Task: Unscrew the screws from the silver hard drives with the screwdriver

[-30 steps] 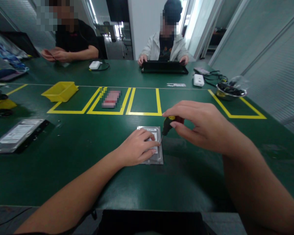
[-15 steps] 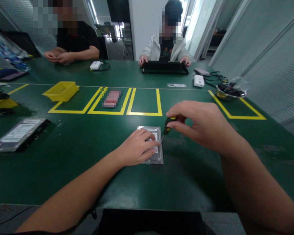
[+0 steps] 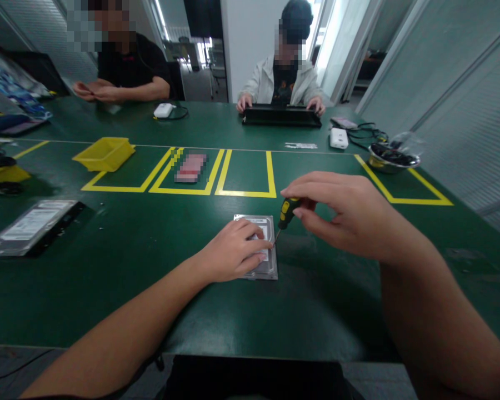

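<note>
A silver hard drive point(image 3: 268, 270) with a white label lies flat on the green table. My left hand point(image 3: 235, 250) lies across it from the left, fingers bent over its top and holding it down; the hand hides much of the label. My right hand point(image 3: 345, 216) has a small black-and-yellow screwdriver point(image 3: 289, 213) between its fingertips and thumb. The screwdriver leans, its tip pointing down at the drive's right edge beside my left index fingertip. Whether the tip sits in a screw is too small to tell.
Another hard drive point(image 3: 35, 225) lies at left, small screws point(image 3: 101, 227) near it. Beyond are a yellow bin point(image 3: 105, 154), yellow tape outlines point(image 3: 245, 194), a blurred pink item point(image 3: 190, 168) and a bowl of dark parts point(image 3: 394, 158). Two people sit opposite, one holding a black panel point(image 3: 281, 115).
My right thumb has shifted right and its grip on the screwdriver looks looser; the handle has turned, showing more yellow. My left hand and the drive stay put.
</note>
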Action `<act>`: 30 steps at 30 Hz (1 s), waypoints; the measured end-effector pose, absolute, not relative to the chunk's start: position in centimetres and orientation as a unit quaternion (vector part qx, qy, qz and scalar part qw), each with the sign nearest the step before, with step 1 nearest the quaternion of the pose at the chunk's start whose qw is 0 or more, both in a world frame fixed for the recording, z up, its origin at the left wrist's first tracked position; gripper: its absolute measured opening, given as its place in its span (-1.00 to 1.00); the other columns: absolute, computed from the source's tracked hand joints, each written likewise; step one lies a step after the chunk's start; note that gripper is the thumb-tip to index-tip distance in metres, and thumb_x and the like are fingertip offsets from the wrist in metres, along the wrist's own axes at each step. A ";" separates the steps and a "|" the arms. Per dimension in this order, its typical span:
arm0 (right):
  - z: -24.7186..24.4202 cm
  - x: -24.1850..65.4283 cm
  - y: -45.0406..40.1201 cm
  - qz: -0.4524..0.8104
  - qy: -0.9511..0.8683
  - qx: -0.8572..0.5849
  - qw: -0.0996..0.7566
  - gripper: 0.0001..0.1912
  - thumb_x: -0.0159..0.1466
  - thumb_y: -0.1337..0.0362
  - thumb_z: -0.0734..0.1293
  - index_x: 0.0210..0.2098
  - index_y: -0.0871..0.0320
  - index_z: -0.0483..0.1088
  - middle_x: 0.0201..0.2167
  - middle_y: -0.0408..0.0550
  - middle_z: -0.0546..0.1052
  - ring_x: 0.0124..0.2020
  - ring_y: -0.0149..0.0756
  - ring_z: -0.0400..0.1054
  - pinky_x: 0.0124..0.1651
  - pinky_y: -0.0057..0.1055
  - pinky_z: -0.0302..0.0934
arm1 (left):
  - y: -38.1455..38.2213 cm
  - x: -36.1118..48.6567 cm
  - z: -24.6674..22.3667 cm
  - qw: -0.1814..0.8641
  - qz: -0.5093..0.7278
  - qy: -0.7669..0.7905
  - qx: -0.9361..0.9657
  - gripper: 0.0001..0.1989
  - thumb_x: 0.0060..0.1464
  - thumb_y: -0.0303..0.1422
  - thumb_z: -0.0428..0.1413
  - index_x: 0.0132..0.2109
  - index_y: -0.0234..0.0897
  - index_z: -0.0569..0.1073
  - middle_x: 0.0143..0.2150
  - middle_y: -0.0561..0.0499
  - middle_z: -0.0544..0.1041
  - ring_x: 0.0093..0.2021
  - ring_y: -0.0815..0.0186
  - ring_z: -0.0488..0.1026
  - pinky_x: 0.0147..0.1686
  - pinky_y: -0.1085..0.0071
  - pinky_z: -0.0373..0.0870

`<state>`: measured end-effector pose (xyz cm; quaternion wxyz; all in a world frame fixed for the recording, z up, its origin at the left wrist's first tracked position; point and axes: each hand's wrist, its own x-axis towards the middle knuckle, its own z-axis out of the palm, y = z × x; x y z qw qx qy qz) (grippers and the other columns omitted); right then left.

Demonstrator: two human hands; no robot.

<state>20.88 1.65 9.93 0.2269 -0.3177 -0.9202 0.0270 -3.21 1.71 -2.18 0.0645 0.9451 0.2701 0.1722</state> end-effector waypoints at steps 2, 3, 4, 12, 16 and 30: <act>9.9 21.0 1.7 0.023 -0.921 -0.319 0.224 -0.76 0.29 0.35 0.25 -0.08 0.19 0.46 -0.20 0.02 0.54 -0.24 -0.26 0.41 -0.15 -0.32 0.27 | 1.7 -3.2 -2.2 0.064 0.176 0.269 0.945 -0.68 0.31 -0.24 -0.03 0.08 -0.19 0.49 -0.04 -0.12 0.44 -0.04 0.14 0.33 -0.04 0.15 0.27; 9.9 21.0 1.7 0.020 -0.920 -0.321 0.226 -0.76 0.30 0.34 0.25 -0.07 0.19 0.45 -0.22 0.01 0.54 -0.25 -0.26 0.41 -0.16 -0.32 0.26 | 1.7 -3.2 -2.3 0.063 0.179 0.269 0.944 -0.68 0.31 -0.24 -0.03 0.08 -0.19 0.49 -0.04 -0.12 0.44 -0.04 0.14 0.33 -0.04 0.15 0.27; 9.9 21.0 1.7 0.017 -0.919 -0.323 0.227 -0.75 0.30 0.32 0.26 -0.05 0.19 0.44 -0.24 -0.01 0.53 -0.26 -0.27 0.40 -0.16 -0.32 0.26 | 1.7 -3.2 -2.3 0.062 0.180 0.268 0.944 -0.68 0.31 -0.23 -0.03 0.08 -0.19 0.49 -0.04 -0.12 0.44 -0.04 0.14 0.33 -0.04 0.15 0.27; 9.7 20.5 1.8 0.008 -0.911 -0.338 0.235 -0.84 0.30 0.26 0.30 -0.17 0.19 0.45 -0.28 -0.02 0.48 -0.29 -0.28 0.37 -0.21 -0.35 0.22 | 1.8 -3.2 -2.4 0.062 0.179 0.268 0.945 -0.68 0.31 -0.22 -0.03 0.08 -0.18 0.50 -0.04 -0.12 0.44 -0.03 0.13 0.33 -0.04 0.14 0.27; 9.6 20.5 1.8 0.002 -0.906 -0.342 0.248 -0.83 0.31 0.26 0.28 -0.19 0.17 0.47 -0.26 0.01 0.46 -0.28 -0.27 0.36 -0.21 -0.34 0.24 | 1.8 -3.2 -2.4 0.061 0.184 0.267 0.944 -0.68 0.30 -0.23 -0.02 0.06 -0.19 0.51 -0.05 -0.12 0.45 -0.04 0.14 0.34 -0.04 0.15 0.28; 9.9 20.6 1.7 0.040 -0.912 -0.326 0.247 -0.90 0.29 0.28 0.30 -0.23 0.13 0.44 -0.20 0.00 0.45 -0.20 -0.24 0.35 -0.15 -0.31 0.25 | 1.8 -3.2 -2.4 0.065 0.170 0.271 0.945 -0.67 0.31 -0.22 -0.04 0.09 -0.18 0.49 -0.02 -0.11 0.44 -0.02 0.12 0.33 -0.01 0.13 0.26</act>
